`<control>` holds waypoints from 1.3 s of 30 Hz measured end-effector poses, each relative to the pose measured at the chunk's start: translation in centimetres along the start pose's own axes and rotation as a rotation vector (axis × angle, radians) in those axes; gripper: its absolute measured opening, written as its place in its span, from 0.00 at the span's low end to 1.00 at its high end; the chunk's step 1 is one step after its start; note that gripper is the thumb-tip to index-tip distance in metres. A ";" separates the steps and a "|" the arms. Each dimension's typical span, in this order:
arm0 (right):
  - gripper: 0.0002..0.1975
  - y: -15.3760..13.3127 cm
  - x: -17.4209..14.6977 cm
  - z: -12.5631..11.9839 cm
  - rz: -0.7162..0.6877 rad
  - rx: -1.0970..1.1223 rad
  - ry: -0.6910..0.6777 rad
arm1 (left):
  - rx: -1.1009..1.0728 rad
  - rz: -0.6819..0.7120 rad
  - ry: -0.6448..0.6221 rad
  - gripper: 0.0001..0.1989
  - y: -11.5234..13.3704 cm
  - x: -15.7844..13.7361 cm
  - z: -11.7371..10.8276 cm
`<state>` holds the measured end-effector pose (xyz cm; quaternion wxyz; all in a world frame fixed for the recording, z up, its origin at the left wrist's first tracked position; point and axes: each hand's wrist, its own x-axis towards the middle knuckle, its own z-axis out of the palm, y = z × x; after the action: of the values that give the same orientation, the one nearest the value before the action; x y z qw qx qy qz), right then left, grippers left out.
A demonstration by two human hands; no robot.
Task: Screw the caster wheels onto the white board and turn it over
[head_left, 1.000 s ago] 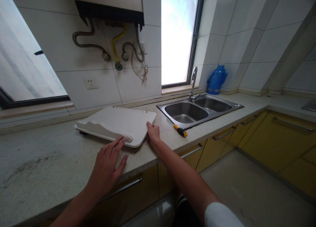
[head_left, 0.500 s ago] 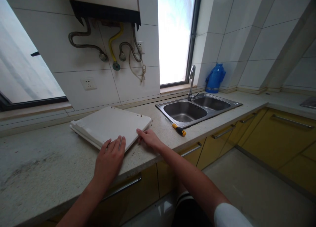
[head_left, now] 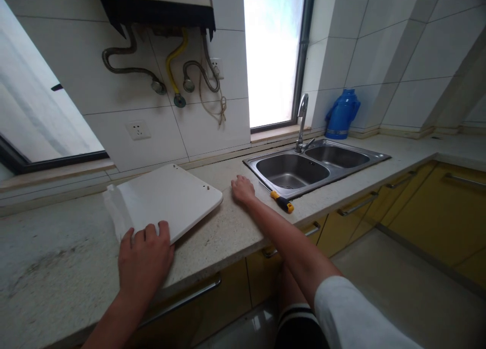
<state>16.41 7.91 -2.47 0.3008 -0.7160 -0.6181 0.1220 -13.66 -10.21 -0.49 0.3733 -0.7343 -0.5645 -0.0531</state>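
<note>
A flat white panel (head_left: pixel 167 197) with small screw holes lies on the speckled stone countertop (head_left: pixel 56 258). My left hand (head_left: pixel 144 258) rests on its near edge, fingertips on the panel, holding nothing. My right hand (head_left: pixel 242 189) lies flat on the bare counter to the right of the panel, apart from it. A screwdriver with a yellow and black handle (head_left: pixel 282 202) lies just right of that hand, by the front rim of the steel double sink (head_left: pixel 364 168).
A tap (head_left: pixel 301 117) stands behind the sink and a blue thermos jug (head_left: pixel 341 114) sits in the corner. A water heater with hoses (head_left: pixel 170 71) hangs on the tiled wall above a socket (head_left: pixel 137 130). Yellow cabinet fronts (head_left: pixel 425 207) run below the counter.
The panel has turned and slid left on the counter. My left hand has moved left along its near edge. My right hand has left the panel and gone right, toward the screwdriver.
</note>
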 end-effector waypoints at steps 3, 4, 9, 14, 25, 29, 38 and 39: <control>0.23 0.2 0.3 2.1 -0.092 -0.058 -0.053 | -0.070 0.021 -0.013 0.17 1.6 1.8 0.3; 0.23 0.4 0.3 2.4 -0.131 -0.071 -0.079 | -0.092 0.032 -0.007 0.19 2.2 2.5 0.5; 0.22 2.0 0.5 2.4 -0.324 -0.086 -0.209 | -0.152 0.077 -0.013 0.26 4.8 5.5 1.3; 0.23 2.5 0.6 2.2 -0.500 -0.016 -0.292 | -0.247 0.046 -0.026 0.27 5.0 6.4 1.7; 0.20 2.0 0.3 1.3 -0.517 -0.028 -0.305 | -0.200 0.193 0.130 0.26 1.0 3.6 3.9; 0.20 1.8 0.1 1.0 -0.391 -0.117 -0.211 | -0.253 0.260 0.177 0.27 -1.8 2.0 5.3; 0.20 2.0 -0.3 0.1 -0.188 -0.253 -0.098 | -0.402 0.350 0.218 0.35 -6.1 0.7 7.4; 0.20 2.0 -0.3 0.1 -0.170 -0.261 -0.091 | -0.411 0.358 0.232 0.35 -6.2 0.8 7.4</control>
<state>17.86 7.50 -3.76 0.1860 -0.6879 -0.7000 0.0468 -21.33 -4.60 -2.36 0.2823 -0.8715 -0.3569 -0.1829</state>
